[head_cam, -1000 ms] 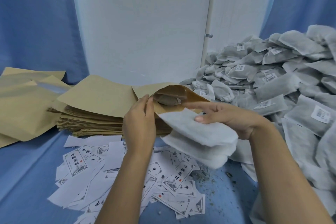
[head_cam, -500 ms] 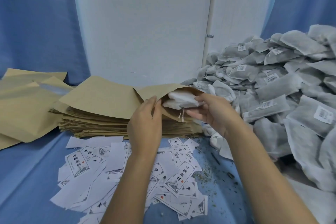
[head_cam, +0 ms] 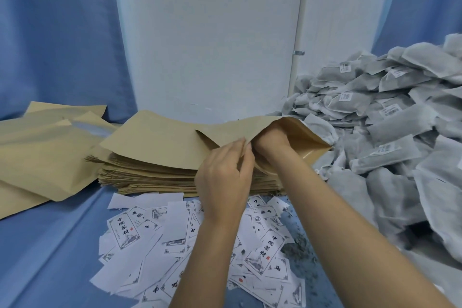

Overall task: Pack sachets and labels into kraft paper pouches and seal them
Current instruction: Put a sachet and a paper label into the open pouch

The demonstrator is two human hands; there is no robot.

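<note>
While the left grip (head_cam: 225, 177) pinches the pouch (head_cam: 306, 137), the right grip (head_cam: 271, 141) is inside, its closure hidden.

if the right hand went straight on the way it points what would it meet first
Probably the inside of the kraft pouch: the right hand is in its mouth, pointing deeper in. Fingers and any contents are hidden.
</note>
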